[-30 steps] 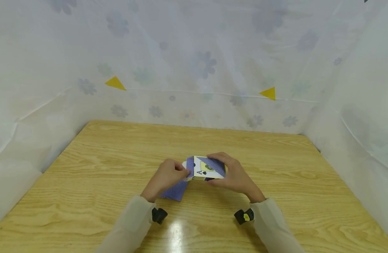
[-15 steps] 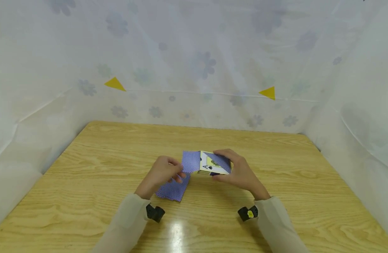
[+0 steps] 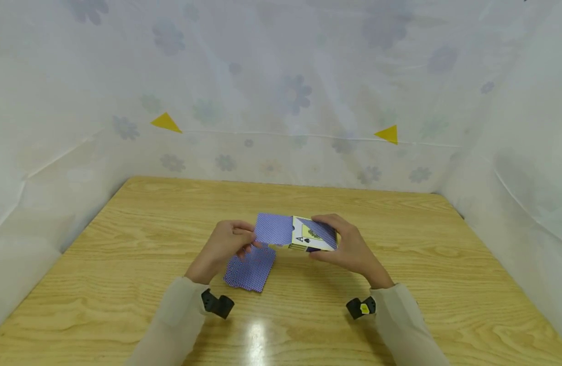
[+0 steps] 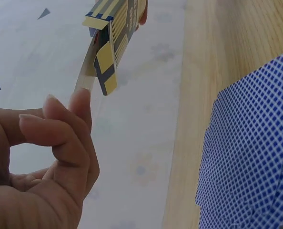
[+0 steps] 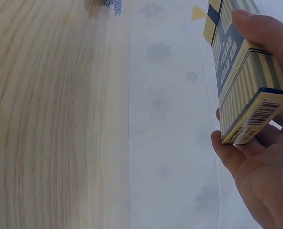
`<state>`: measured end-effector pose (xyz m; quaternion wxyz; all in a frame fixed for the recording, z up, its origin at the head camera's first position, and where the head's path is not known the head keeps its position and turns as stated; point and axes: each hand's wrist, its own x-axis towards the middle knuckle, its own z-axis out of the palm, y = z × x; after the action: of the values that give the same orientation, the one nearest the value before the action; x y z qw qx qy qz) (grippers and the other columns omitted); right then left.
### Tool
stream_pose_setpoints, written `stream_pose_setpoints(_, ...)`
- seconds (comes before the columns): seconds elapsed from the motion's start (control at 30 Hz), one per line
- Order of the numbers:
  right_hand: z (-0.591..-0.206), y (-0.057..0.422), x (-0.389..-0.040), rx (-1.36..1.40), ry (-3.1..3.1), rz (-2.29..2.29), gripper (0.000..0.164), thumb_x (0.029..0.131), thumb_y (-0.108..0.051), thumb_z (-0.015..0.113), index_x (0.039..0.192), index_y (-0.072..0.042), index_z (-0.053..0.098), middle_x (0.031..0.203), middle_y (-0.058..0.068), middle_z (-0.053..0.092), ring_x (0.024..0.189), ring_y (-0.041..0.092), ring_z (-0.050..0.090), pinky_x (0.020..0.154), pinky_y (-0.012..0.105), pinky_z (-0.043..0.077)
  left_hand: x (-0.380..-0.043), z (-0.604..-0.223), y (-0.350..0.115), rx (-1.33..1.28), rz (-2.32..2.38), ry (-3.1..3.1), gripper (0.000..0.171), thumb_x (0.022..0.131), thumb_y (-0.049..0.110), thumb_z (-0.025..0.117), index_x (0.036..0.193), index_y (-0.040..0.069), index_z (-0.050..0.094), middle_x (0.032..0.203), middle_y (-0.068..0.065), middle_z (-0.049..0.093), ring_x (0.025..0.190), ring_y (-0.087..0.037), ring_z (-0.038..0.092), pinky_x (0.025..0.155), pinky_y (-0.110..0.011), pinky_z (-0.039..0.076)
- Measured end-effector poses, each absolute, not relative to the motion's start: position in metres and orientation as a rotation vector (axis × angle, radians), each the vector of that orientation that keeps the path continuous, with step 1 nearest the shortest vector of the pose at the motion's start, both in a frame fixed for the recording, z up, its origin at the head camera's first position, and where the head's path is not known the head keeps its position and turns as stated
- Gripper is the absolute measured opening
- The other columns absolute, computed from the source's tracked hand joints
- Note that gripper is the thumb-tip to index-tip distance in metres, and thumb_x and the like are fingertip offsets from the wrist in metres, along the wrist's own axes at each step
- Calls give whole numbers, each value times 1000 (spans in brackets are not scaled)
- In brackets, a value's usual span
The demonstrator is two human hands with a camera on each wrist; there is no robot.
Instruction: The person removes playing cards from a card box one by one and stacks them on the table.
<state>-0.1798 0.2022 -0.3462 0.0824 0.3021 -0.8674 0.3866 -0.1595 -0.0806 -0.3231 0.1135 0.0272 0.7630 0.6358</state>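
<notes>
My right hand (image 3: 351,249) grips a card box (image 3: 310,234) above the table, fingers along the far side and thumb along the near side. The box bears an ace of spades on top and "Texas Hold'em" on its striped edge (image 5: 237,90). A blue-checked playing card (image 3: 274,229) sticks out of its left end, where a flap (image 4: 106,71) hangs open. My left hand (image 3: 223,246) pinches the card's outer edge between thumb and fingers. Below that hand, a loose pile of blue-backed playing cards (image 3: 250,269) lies face down on the table.
The wooden table (image 3: 400,244) has pale flower-patterned sheeting (image 3: 281,91) at its back and both sides. Two yellow triangles (image 3: 166,122) are fixed on the back sheet. Black wrist cameras (image 3: 218,304) sit at both cuffs.
My left hand has moved left from the box's mouth, and the card has slid well out with it. The box has shifted slightly right and away, uncovering more of the pile.
</notes>
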Motion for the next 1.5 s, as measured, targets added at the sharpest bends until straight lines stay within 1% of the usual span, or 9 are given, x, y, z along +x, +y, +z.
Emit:
stream_pose_setpoints(0.17,-346,202,-180,904,-2593,1154,70,71,-17,85,132,-5,53,128,10,56,106,22,56,82,32,49,-160,-320,-89,108,1883,2265,33,95,3,51,126,-6,52,84,-12,70,60,-9,51,56,-23,43)
stream_pose_setpoints(0.33,-346,202,-180,903,-2590,1150,69,71,-17,84,132,-6,53,129,10,56,108,22,56,83,33,50,-162,-321,-95,75,1913,2274,32,95,2,51,126,-5,53,78,-7,67,60,-8,51,56,-23,42)
stream_pose_setpoints(0.47,-346,203,-180,897,-2592,1144,69,71,-17,85,132,-6,53,129,10,56,108,22,56,83,32,50,-164,-322,-95,32,1908,2307,32,95,2,48,125,-3,54,73,-3,63,58,-10,46,55,-25,40)
stream_pose_setpoints(0.6,-345,203,-179,887,-2599,1146,70,71,-18,85,132,-7,53,130,10,55,108,22,56,83,33,50,-165,-324,-93,-15,1892,2365,31,95,1,45,123,-1,57,72,-2,58,56,-10,42,55,-25,39)
stream_pose_setpoints(0.7,-345,202,-179,889,-2598,1146,70,71,-18,84,132,-6,53,130,11,55,108,23,56,83,34,50,-165,-325,-93,-31,1882,2401,29,95,2,45,120,-1,60,75,-5,56,56,-10,43,54,-25,40)
stream_pose_setpoints(0.9,-345,202,-179,895,-2587,1156,70,71,-18,84,132,-4,53,129,11,56,108,23,57,83,35,50,-165,-325,-91,-30,1877,2438,22,97,5,50,114,-3,62,83,-11,58,62,-14,48,56,-25,43)
stream_pose_setpoints(1.13,-344,202,-178,882,-2596,1167,70,71,-18,84,132,-4,53,130,11,55,108,23,56,83,34,50,-165,-325,-90,-65,1910,2460,23,96,6,52,114,-2,63,83,-8,62,64,-13,50,57,-27,45)
stream_pose_setpoints(1.33,-345,202,-177,882,-2594,1161,70,71,-18,84,133,-7,53,130,11,55,106,22,57,82,32,50,-165,-326,-90,-54,1916,2488,23,98,5,50,111,-3,65,83,-5,60,67,-14,49,57,-26,44)
stream_pose_setpoints(1.5,-344,203,-177,877,-2595,1171,70,72,-19,84,133,-9,53,129,10,55,104,21,57,81,31,50,-166,-327,-90,-81,1892,2518,24,99,4,46,108,-3,66,86,-7,61,67,-13,47,57,-23,43)
